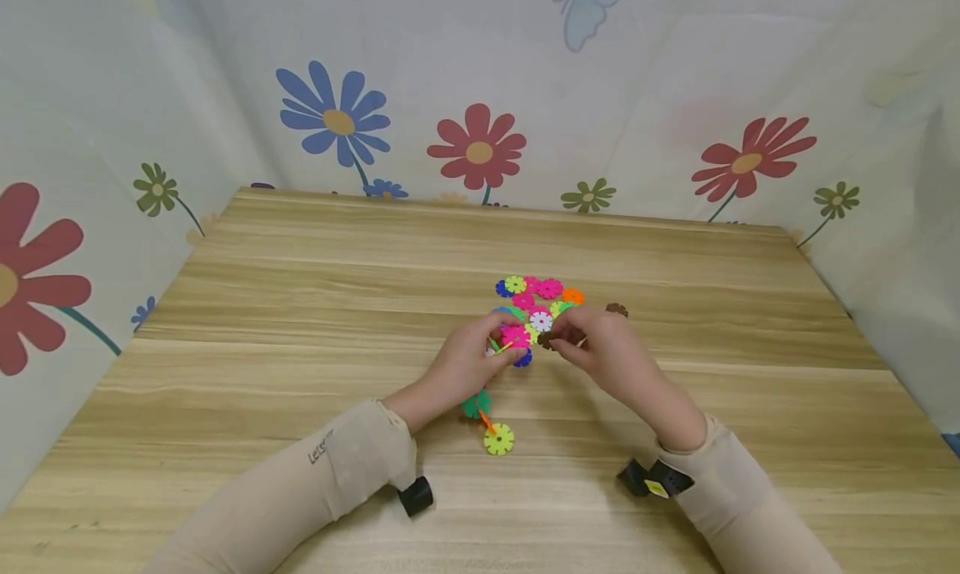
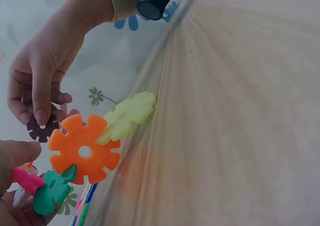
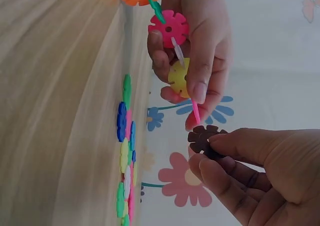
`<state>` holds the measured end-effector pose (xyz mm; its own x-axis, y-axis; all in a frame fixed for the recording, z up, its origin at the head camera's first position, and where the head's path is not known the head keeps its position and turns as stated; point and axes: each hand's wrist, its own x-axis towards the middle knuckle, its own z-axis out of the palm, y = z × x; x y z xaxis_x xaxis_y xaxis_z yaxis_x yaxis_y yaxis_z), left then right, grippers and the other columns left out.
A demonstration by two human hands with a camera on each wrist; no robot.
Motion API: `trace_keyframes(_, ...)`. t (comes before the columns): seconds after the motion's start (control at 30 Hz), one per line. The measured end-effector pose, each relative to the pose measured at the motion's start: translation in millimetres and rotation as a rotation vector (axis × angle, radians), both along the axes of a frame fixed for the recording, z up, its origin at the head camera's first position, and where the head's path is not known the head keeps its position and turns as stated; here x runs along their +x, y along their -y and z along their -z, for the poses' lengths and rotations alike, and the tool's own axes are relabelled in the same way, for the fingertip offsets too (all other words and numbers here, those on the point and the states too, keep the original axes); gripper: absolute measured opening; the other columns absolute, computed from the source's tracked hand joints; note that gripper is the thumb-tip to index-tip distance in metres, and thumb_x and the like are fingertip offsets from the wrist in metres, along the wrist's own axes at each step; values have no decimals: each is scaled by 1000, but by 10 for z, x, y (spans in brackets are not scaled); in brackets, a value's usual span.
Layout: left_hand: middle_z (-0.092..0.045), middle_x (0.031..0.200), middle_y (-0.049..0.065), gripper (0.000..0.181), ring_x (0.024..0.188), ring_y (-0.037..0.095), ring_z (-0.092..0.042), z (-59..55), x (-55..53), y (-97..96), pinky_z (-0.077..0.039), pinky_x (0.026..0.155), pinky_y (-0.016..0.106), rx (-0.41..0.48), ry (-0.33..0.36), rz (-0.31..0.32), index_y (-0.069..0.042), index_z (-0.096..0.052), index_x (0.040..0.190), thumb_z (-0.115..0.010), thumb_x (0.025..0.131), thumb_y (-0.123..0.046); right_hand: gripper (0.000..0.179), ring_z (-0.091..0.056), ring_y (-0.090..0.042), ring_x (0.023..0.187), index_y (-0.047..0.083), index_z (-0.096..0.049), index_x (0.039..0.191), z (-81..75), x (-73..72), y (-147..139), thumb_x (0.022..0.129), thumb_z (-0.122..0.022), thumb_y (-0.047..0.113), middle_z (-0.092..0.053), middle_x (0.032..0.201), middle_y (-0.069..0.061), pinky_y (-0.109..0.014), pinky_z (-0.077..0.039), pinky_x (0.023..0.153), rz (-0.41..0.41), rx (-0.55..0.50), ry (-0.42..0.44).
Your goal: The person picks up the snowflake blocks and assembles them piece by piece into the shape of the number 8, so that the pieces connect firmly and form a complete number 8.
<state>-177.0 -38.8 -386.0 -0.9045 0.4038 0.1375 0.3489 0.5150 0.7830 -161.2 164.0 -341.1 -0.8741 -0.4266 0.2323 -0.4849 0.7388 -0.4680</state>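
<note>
My left hand [image 1: 459, 364] holds a chain of slotted plastic flower discs between thumb and fingers. In the right wrist view, a yellow disc [image 3: 179, 78] sits by the thumb, with an edge-on pink disc [image 3: 195, 111] at the chain's near end. An orange disc [image 2: 75, 158] and a pale yellow disc [image 2: 131, 117] form the far end, hanging beyond the hand. My right hand [image 1: 615, 359] pinches a dark brown disc [image 3: 201, 140] between thumb and fingers. The brown disc is right beside the edge-on pink one; whether they touch, I cannot tell.
Loose discs in several colours lie on the wooden table [image 1: 300, 307] just beyond the hands, including a pink disc [image 1: 550, 288] and an orange disc [image 1: 573, 296]. Another brown disc [image 1: 617, 309] lies right of them. A flowered cloth [image 1: 600, 124] hangs behind.
</note>
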Motion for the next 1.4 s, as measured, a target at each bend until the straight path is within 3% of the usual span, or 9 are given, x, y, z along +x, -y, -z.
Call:
trace_keyframes(0.17,-65,96,5,39,59,10,-48,3,5,-5,-44,56,22,16,15,25,-12,-59,126,-67,90,-23,3,-60,-12,76,5,-68,88,27,27,45,87,-70,8,-66,81,-2,-27,-55,68,-1,19,5)
trace_keyframes(0.3,-64,96,5,40,55,10,-48,-16,18,-16,-43,55,21,24,31,42,-12,-58,126,-68,89,-22,2,-62,-13,77,7,-69,87,70,43,74,86,-71,6,-68,81,-1,-27,-56,68,-5,20,-46)
trace_keyframes(0.47,-57,81,2,43,57,11,-44,-33,30,-32,-38,54,20,-1,32,34,-11,-59,127,-71,87,-24,4,-59,-11,73,8,-68,83,125,82,101,84,-72,5,-67,79,-2,-25,-53,65,14,-6,-119)
trace_keyframes(0.63,-57,69,3,43,50,7,-48,-41,44,-44,-42,51,19,-21,44,32,-8,-59,126,-70,87,-24,6,-52,-9,67,7,-67,81,185,97,131,84,-72,7,-64,76,-1,-21,-47,59,23,-31,-140)
trace_keyframes(0.87,-58,61,3,44,45,8,-51,-49,63,-33,-45,48,20,-31,61,91,-6,-58,128,-68,89,-21,6,-63,-11,75,9,-69,86,191,78,117,83,-73,5,-69,83,-2,-24,-55,66,-50,-73,-195)
trace_keyframes(1.17,-54,60,0,40,48,9,-49,-18,50,-24,-42,51,21,21,96,50,-10,-57,125,-69,89,-23,9,-66,-14,78,6,-68,90,177,7,103,83,-72,2,-69,86,-4,-25,-57,70,-84,-127,-96)
trace_keyframes(1.4,-54,54,2,43,43,16,-54,-35,44,-24,-48,52,26,90,165,70,-16,-52,132,-66,92,-24,8,-69,-19,85,4,-66,91,175,-33,102,85,-70,3,-71,90,-7,-28,-58,73,-71,-151,-13)
